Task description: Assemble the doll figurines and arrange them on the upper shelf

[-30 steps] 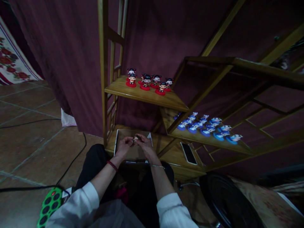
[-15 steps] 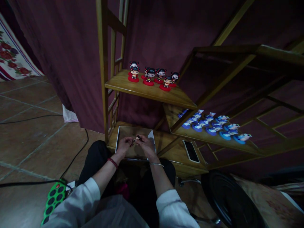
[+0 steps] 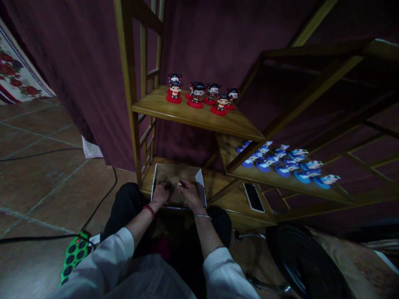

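Observation:
An open cardboard box [image 3: 199, 185] rests on the lowest wooden shelf in front of my knees. Both hands are down inside it. My left hand [image 3: 161, 192] is curled, fingers against a small dark thing on the box floor; too dim to tell whether it grips it. My right hand [image 3: 188, 191] pinches a small figurine [image 3: 180, 183] with a dark head. Several red-based figurines [image 3: 199, 94] stand on the upper shelf, and several blue-based figurines [image 3: 286, 162] line the middle shelf at the right.
A dark phone [image 3: 253, 197] lies on the lowest shelf right of the box. A green power strip [image 3: 70, 261] and black cables lie on the tiled floor at the left. A round black object [image 3: 299, 261] sits at the lower right. A dark red curtain hangs behind the shelves.
My hands, held together over the box around the small figurine, have parted and dropped into the box. The view has shifted slightly closer to the shelves.

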`<state>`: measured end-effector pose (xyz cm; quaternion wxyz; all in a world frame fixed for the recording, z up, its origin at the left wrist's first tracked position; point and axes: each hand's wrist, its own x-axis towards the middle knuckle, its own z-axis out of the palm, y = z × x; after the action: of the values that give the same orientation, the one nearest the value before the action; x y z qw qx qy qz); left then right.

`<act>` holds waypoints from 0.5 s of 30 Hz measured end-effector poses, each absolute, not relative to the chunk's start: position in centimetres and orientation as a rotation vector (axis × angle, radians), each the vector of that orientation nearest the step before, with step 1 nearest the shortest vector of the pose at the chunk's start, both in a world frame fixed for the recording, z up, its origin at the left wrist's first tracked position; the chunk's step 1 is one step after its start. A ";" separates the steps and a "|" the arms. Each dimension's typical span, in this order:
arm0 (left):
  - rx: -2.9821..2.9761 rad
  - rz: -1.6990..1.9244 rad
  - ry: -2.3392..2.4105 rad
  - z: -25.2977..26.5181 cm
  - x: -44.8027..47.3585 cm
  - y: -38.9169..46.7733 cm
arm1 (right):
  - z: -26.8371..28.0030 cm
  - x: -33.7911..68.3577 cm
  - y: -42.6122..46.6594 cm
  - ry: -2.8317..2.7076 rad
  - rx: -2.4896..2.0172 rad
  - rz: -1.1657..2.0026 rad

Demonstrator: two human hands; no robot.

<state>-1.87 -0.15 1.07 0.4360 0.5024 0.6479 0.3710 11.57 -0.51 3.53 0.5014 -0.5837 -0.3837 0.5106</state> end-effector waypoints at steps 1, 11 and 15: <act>1.301 0.879 1.654 1.1 -1.8 -0.2 | 3.3 11.6 -0.5 -0.922 -1.416 1.234; 1.685 0.472 1.825 0.7 -1.2 0.2 | 2.3 12.2 -0.4 -0.877 -1.453 1.246; 1.782 0.365 1.838 0.7 -0.9 0.5 | 2.0 12.3 -0.5 -0.880 -1.458 1.248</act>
<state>-0.92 0.48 0.67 0.2746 0.6626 0.6834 0.1357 12.28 -0.50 1.98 0.4924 -0.6009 -0.3629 0.5145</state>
